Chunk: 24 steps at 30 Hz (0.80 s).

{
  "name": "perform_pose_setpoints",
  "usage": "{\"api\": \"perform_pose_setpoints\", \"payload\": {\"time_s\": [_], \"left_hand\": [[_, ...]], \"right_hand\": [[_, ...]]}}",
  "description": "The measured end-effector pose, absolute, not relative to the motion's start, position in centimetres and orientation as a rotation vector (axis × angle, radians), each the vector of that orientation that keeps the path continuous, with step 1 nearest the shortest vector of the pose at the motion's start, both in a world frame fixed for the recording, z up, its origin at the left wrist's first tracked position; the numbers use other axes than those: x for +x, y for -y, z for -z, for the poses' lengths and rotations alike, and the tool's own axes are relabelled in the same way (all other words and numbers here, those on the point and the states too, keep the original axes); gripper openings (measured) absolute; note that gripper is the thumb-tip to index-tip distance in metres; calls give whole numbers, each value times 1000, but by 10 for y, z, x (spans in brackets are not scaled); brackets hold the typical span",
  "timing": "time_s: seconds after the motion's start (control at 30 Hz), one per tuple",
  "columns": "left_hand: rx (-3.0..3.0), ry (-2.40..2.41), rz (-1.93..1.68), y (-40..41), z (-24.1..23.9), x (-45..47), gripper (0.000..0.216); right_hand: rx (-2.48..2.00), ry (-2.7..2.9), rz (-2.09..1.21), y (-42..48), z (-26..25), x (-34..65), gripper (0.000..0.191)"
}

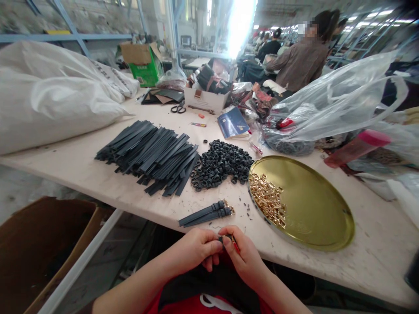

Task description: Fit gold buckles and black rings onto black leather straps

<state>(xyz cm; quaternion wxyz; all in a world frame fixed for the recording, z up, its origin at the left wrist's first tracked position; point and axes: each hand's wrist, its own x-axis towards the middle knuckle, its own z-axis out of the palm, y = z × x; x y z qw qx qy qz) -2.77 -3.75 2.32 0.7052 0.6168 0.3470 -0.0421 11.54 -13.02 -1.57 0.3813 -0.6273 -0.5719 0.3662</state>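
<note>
At the table's near edge, my left hand is closed, thumb and fingers pinching a small dark strap. Pressed close to it, my right hand wraps round a small red tool whose working end is hidden by the fingers. Just beyond my hands lies a small stack of dark straps with gold buckles. Past that are a heap of flat dark strips and a pile of small dark loops. Gold buckles sit at the left side of a round gold tray.
A white sack takes up the left side. At the back are black scissors, a blue booklet and a filled white box. Plastic bags and a pink-lidded bottle are at right; a co-worker sits beyond.
</note>
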Motion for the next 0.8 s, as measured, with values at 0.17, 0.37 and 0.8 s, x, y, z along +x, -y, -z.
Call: {"api": "perform_pose_setpoints", "payload": {"time_s": [0.17,0.37,0.8], "left_hand": [[1747,-801,65,8,-26,-17,30],[2460,-1127,-123,-56,-19,-27,25],[2456,-1648,-248,-111,-30,-30,24]], "right_hand": [[-1662,1471,-797,84,11,122,26],[-1792,1659,-368,20,30,137,19],[-1640,1352,-484,27,57,146,21]]}}
